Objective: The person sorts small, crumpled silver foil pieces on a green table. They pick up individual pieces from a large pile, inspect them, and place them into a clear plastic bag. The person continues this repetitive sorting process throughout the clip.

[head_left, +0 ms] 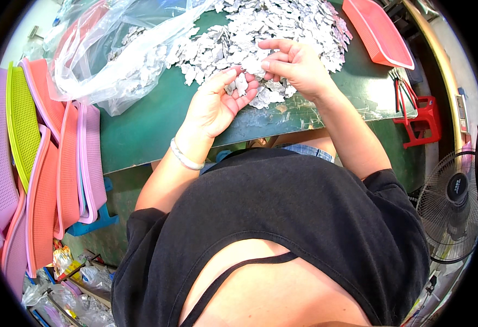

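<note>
A broad heap of small, flat, silver-grey metal pieces (pixel 217 46) with irregular outlines covers the far part of the green table (pixel 141 136). My left hand (pixel 211 106) is turned palm up at the heap's near edge, its fingers curled around a small silver metal piece (pixel 241 85). Just to the right, my right hand (pixel 301 68) hovers over the pieces with its index finger reaching left. Its thumb and other fingers come together; whatever is between them is too small to make out.
A clear plastic bag (pixel 124 71) holding more pieces lies at left. Stacked purple, orange and green plastic baskets (pixel 45 191) stand beside the table. At right are a pink basket (pixel 378 35), red-handled pliers (pixel 404 90), a red stool (pixel 424 122) and a black fan (pixel 451 201).
</note>
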The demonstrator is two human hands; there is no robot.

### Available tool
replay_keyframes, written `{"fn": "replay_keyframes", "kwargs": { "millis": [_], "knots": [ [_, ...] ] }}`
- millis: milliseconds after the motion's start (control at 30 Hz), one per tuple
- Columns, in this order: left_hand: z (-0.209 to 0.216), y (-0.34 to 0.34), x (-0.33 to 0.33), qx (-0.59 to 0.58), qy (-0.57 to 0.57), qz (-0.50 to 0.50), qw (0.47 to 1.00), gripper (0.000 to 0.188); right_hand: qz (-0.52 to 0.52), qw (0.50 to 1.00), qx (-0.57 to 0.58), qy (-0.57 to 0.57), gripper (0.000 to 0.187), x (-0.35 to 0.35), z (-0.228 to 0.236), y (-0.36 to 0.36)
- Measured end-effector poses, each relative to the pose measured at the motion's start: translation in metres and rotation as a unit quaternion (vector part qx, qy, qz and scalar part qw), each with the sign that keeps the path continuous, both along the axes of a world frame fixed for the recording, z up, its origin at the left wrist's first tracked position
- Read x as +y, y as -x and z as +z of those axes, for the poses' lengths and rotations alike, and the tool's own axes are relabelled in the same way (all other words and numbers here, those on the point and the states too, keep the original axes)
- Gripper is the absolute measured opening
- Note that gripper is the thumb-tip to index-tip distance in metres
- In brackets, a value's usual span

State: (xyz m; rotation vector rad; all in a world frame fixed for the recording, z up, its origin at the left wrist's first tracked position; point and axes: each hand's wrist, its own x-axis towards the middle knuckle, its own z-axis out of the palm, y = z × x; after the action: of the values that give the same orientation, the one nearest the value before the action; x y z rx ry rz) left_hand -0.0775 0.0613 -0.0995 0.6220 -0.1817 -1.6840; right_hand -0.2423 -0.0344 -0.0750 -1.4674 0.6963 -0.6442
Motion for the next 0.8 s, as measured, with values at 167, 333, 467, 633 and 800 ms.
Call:
{"fn": "replay_keyframes", "kwargs": {
  "millis": [167,333,467,633,800],
  "knots": [
    [-0.002,0.002,0.0,-0.084,0.015,0.007,0.996,0.014,0.028,1.0,0.01,0.0,0.038,0.006,0.004,-0.003],
    [-0.004,-0.001,0.002,-0.091,-0.028,0.037,0.995,0.013,-0.028,0.972,0.063,0.226,0.036,-0.005,-0.004,0.005],
    [0.004,0.001,0.005,-0.092,-0.057,0.042,0.993,0.014,0.022,0.818,0.218,0.532,0.047,-0.006,0.002,0.019],
    [-0.005,-0.004,0.003,-0.053,-0.042,0.006,0.998,0.018,0.043,0.769,0.238,0.592,0.058,-0.003,-0.002,0.021],
    [-0.007,-0.004,0.004,-0.065,-0.038,-0.014,0.997,0.017,0.026,0.806,0.24,0.54,0.066,-0.006,-0.007,0.021]
  ]
}}
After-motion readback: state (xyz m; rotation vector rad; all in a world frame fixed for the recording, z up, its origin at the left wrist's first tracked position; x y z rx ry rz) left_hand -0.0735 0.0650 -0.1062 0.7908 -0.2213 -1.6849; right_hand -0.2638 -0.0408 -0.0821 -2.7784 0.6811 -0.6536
